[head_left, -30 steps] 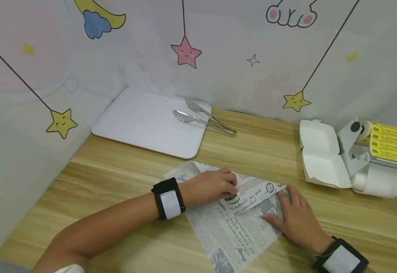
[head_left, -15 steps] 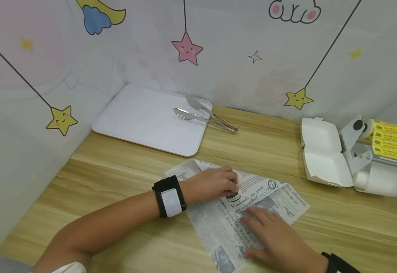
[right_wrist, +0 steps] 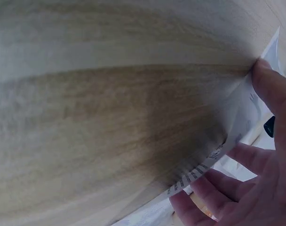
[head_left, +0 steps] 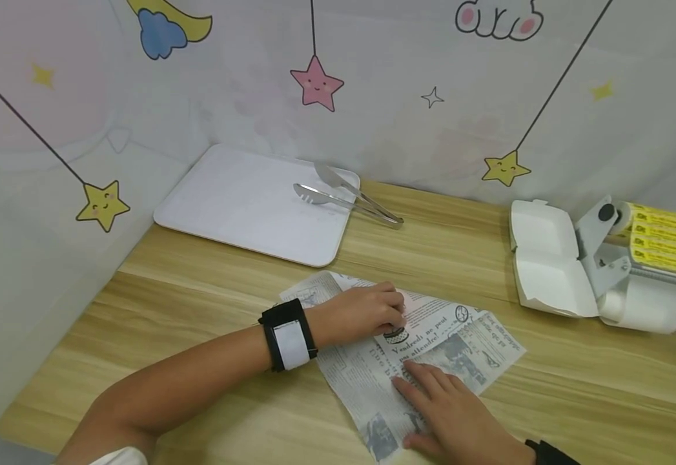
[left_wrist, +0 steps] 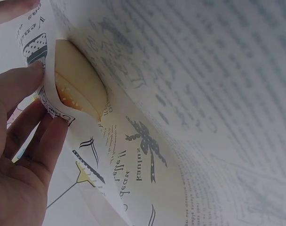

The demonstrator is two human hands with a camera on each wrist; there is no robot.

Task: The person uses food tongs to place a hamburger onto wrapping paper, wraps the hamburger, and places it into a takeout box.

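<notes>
A newsprint-patterned sheet of wrapping paper [head_left: 367, 374] lies on the table, its far part folded toward me. Beneath the fold sits a sesame bun [left_wrist: 79, 80], seen in the left wrist view and covered in the head view. My left hand [head_left: 361, 316] has its fingers curled over the fold and pinches the paper against the bun. On the near part of the sheet, my right hand [head_left: 454, 413] rests with fingers spread and fairly straight. In the right wrist view, its fingertips and thumb touch the paper along its edge.
A white tray [head_left: 245, 206] stands at the back left, with metal tongs [head_left: 367, 210] lying across its right edge. Back right are an open white takeaway box [head_left: 549, 274] and a dispenser holding a roll of yellow labels [head_left: 657, 239].
My right hand has left the paper's right corner and moved left and nearer to me, onto the near part of the sheet. The left hand stays in place on the fold.
</notes>
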